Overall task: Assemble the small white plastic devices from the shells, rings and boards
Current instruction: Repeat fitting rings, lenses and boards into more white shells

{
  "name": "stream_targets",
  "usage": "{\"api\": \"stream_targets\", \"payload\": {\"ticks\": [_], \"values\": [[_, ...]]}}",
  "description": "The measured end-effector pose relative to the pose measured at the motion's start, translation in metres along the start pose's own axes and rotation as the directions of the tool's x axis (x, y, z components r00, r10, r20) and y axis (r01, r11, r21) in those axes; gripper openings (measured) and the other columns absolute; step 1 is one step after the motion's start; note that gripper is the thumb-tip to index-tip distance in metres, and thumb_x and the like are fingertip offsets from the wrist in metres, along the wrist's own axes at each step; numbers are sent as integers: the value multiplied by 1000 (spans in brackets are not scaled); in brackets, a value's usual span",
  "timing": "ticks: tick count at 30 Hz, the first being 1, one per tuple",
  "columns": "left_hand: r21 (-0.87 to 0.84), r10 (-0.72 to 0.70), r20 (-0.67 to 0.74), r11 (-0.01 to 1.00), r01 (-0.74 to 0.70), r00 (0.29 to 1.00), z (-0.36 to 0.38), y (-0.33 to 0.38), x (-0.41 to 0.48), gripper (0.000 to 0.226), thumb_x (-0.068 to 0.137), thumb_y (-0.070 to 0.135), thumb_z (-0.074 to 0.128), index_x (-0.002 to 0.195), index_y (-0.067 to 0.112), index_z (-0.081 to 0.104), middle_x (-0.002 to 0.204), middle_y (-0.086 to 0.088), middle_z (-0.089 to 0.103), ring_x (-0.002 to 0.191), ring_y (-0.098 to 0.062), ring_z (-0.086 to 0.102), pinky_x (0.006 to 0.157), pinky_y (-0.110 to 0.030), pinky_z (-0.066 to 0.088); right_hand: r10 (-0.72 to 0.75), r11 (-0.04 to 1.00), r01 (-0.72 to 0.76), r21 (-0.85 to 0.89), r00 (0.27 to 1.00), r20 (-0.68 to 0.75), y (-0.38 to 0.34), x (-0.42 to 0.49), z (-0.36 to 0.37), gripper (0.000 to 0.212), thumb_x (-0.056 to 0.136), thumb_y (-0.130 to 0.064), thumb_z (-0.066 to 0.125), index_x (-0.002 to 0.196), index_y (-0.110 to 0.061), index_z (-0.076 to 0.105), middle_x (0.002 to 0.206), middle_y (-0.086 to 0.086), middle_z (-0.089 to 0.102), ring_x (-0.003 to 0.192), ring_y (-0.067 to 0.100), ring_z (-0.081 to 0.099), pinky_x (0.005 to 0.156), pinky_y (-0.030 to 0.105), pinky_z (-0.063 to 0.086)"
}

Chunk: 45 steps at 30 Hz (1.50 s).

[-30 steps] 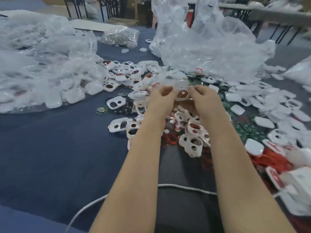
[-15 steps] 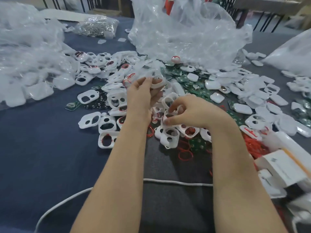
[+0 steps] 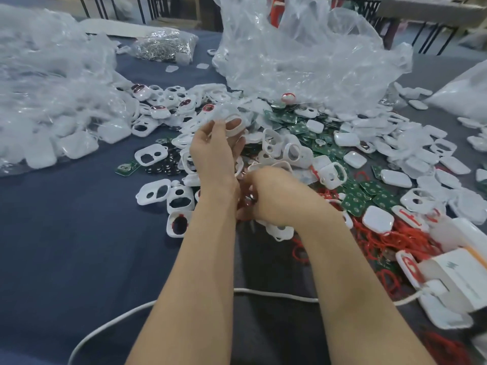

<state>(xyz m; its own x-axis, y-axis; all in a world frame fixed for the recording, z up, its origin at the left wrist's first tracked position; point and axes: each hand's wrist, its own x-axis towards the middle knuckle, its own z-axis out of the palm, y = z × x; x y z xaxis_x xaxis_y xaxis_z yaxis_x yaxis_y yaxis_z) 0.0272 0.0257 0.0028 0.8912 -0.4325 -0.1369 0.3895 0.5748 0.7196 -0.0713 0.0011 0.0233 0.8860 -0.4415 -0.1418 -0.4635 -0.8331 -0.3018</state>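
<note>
Pinching one white oval-holed plastic shell [image 3: 233, 125] in left hand [image 3: 213, 154], above the parts heap [image 3: 290, 154]; right hand [image 3: 276, 198] down in it, grip impossible to tell.

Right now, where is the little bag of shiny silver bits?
The bag of silver bits lies far back on the blue table, left of centre in the head view, between the left plastic heap and the big clear bag.
</note>
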Motion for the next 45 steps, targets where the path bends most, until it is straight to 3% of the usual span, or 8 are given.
{"api": "stream_targets", "payload": {"ticks": [3,10,13,16,24,29,36,45], "values": [[3,0,-13,1000,0,1000,-1,-1,0,5,98,12,51,103,10,52,73,1,71,69,-13,70,67,-23,57,8,1000,-8,-17,1000,-6,-2,4,6,13,84,-17,66,95,-10,66,86,5,58,89,27,59,56,28,47],[74,-7,10,997,6,1000,1,-6,-2,5,99,10,49,96,12,53,63,8,70,64,-9,70,64,-23,56,66,957,-21,290,987,-145,16,10,1,19,85,-20,68,104,-21,66,84,-2,61,75,12,56,62,21,37],[105,-28,53,994,23,998,3,-8,-3,7,98,4,48,96,11,51,67,1,70,59,-12,67,55,-24,55,148,815,51,577,945,-292,24,8,-3,18,85,-15,67,100,-25,65,71,1,68,55,7,60,58,25,50],[220,-53,136,975,22,989,4,-13,-6,11,97,5,50,90,13,52,75,-3,70,69,-13,67,70,-26,57,319,660,130,740,843,-433,32,8,-7,9,89,-14,65,92,-21,69,67,2,69,54,9,65,59,24,57],[382,-136,282,924,19,950,6,-24,-10,5,96,9,56,100,7,57,93,-10,71,84,-14,68,71,-19,54,510,659,158,735,625,-591,41,16,-4,14,92,-22,61,99,-17,72,84,-3,68,73,11,60,80,35,55],[384,-164,309,923,35,937,7,-26,-15,14,96,9,56,108,1,56,103,-17,67,88,-17,66,81,-24,57,557,600,183,779,603,-571,43,17,0,11,89,-18,65,82,-24,60,78,1,67,73,22,67,77,41,56],[377,-169,312,925,41,935,9,-27,-18,19,98,7,53,114,-2,54,104,-19,66,94,-22,66,94,-34,54,554,647,161,745,572,-605,45,21,7,8,88,-17,66,80,-18,62,71,-15,59,63,-7,55,65,10,45],[398,-154,327,917,11,932,8,-27,-19,16,98,5,51,112,0,54,96,-16,67,92,-20,66,91,-29,56,580,627,159,763,559,-593,45,22,8,9,87,-17,66,79,-18,63,74,-9,63,72,7,60,76,26,52]]}}
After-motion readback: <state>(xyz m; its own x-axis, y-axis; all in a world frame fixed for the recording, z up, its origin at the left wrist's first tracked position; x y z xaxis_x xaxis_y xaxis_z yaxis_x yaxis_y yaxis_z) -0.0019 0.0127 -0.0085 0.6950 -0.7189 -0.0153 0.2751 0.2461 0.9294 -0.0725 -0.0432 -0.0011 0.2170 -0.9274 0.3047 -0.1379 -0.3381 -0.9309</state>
